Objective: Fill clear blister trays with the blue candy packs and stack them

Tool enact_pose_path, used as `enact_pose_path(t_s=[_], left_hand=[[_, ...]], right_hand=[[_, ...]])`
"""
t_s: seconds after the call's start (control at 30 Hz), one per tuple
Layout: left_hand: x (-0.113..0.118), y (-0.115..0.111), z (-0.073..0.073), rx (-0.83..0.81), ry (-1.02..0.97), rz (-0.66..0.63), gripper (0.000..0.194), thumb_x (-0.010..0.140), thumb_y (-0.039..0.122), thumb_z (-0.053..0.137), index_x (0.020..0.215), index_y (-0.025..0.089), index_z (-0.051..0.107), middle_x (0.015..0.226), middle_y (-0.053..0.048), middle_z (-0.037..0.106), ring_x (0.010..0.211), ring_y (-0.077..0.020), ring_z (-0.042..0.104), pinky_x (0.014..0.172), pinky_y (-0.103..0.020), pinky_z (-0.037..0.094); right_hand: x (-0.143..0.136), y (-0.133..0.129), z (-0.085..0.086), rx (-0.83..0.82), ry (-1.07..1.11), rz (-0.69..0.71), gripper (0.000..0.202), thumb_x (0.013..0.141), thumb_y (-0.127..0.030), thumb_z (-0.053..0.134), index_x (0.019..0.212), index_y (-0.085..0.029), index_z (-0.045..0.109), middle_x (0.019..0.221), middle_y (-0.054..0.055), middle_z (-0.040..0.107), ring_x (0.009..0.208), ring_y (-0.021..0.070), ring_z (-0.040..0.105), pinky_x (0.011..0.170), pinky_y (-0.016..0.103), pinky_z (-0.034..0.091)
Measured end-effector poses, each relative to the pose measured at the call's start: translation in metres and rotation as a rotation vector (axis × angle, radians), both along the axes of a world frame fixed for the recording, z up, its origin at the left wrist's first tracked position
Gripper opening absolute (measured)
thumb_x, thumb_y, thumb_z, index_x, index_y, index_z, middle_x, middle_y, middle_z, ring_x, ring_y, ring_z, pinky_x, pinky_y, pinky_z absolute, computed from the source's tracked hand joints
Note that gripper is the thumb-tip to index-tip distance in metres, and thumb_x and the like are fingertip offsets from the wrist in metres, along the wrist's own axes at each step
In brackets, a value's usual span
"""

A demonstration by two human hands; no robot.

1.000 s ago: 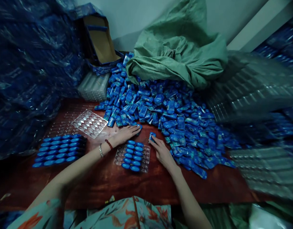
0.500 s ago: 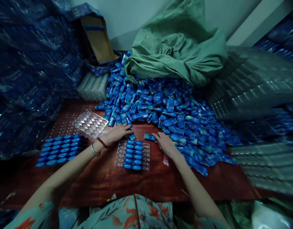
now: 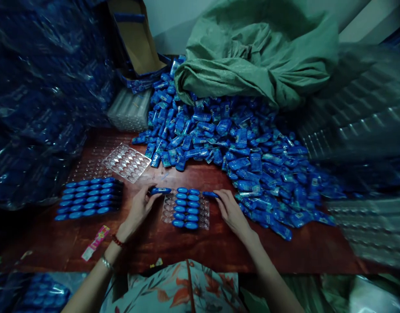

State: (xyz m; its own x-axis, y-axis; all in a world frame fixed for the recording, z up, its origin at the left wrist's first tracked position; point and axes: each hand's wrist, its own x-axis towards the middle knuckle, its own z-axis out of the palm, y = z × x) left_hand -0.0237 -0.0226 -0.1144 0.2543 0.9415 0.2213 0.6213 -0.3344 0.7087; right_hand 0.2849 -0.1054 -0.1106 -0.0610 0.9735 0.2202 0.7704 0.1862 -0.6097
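Observation:
My left hand [image 3: 141, 205] is closed on a small blue packet [image 3: 161, 190], with thumb and fingers at its left end. On the other side, my right hand [image 3: 229, 211] pinches another blue packet [image 3: 209, 194]. Between the hands lies a clear plastic tray [image 3: 168, 214] with cavities. Two columns of shiny blue oval pieces [image 3: 186, 209] stand in its middle, and the outer cavities at left and right show bare plastic. Both packets are level with the tray's far edge, one at each side.
A big heap of blue packets [image 3: 239, 163] spreads behind, under a green cloth sack [image 3: 226, 78]. At left are a block of blue oval pieces [image 3: 85, 198], a clear tray [image 3: 128, 161], a pink strip [image 3: 95, 243] and stacked clear trays [image 3: 130, 108]. More stacked trays [image 3: 363, 226] stand right.
My left hand has drawn back from the heap's edge and now grips a blue packet left of the tray. My right hand keeps its packet, now nearer the tray. The pink strip shows at left.

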Motion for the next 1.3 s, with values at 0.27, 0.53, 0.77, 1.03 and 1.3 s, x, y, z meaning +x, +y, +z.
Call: enact_pose_path(t_s=[0.27, 0.53, 0.77, 1.03, 1.3], left_hand=[[0.011, 0.016, 0.011, 0.249, 0.337, -0.402, 0.026, 0.094, 0.017, 0.036, 0.112, 0.017, 0.055, 0.099, -0.009, 0.061, 0.089, -0.0186, 0.057, 0.077, -0.033, 0.050], [0.013, 0.033, 0.017, 0.225, 0.280, -0.520, 0.025, 0.092, 0.013, 0.038, 0.112, 0.017, 0.052, 0.099, -0.009, 0.060, 0.094, -0.0186, 0.056, 0.080, -0.034, 0.049], [0.013, 0.037, 0.014, 0.204, 0.396, -0.637, 0.023, 0.093, 0.011, 0.034, 0.099, 0.015, 0.056, 0.099, -0.010, 0.058, 0.092, -0.0189, 0.054, 0.080, -0.032, 0.047], [0.030, 0.047, 0.043, 0.193, 0.634, -0.852, 0.021, 0.091, 0.009, 0.037, 0.096, 0.017, 0.055, 0.092, -0.008, 0.059, 0.085, -0.0191, 0.054, 0.078, -0.032, 0.044], [0.040, 0.041, 0.037, 0.145, 0.608, -0.797, 0.020, 0.088, 0.007, 0.040, 0.097, 0.016, 0.056, 0.092, -0.009, 0.059, 0.088, -0.0202, 0.055, 0.082, -0.034, 0.045]], right_hand=[[-0.003, 0.009, 0.001, -0.078, -0.351, 0.148, 0.042, 0.091, -0.011, 0.034, 0.129, -0.020, 0.047, 0.107, 0.011, 0.059, 0.094, 0.0241, 0.055, 0.083, 0.041, 0.049], [-0.005, 0.013, 0.006, -0.068, -0.331, 0.160, 0.031, 0.095, -0.018, 0.034, 0.119, -0.018, 0.052, 0.095, 0.009, 0.061, 0.085, 0.0221, 0.056, 0.075, 0.035, 0.047], [0.000, 0.017, 0.012, -0.070, -0.512, 0.270, 0.040, 0.088, -0.002, 0.034, 0.122, -0.016, 0.050, 0.101, 0.009, 0.060, 0.087, 0.0211, 0.052, 0.076, 0.032, 0.042], [-0.011, 0.037, 0.038, -0.059, -0.692, 0.429, 0.034, 0.088, -0.004, 0.036, 0.115, -0.014, 0.054, 0.087, 0.008, 0.059, 0.080, 0.0218, 0.049, 0.070, 0.035, 0.037], [-0.034, 0.045, 0.038, -0.033, -0.765, 0.465, 0.022, 0.088, -0.008, 0.042, 0.100, -0.016, 0.058, 0.085, 0.009, 0.062, 0.082, 0.0234, 0.053, 0.073, 0.037, 0.039]])
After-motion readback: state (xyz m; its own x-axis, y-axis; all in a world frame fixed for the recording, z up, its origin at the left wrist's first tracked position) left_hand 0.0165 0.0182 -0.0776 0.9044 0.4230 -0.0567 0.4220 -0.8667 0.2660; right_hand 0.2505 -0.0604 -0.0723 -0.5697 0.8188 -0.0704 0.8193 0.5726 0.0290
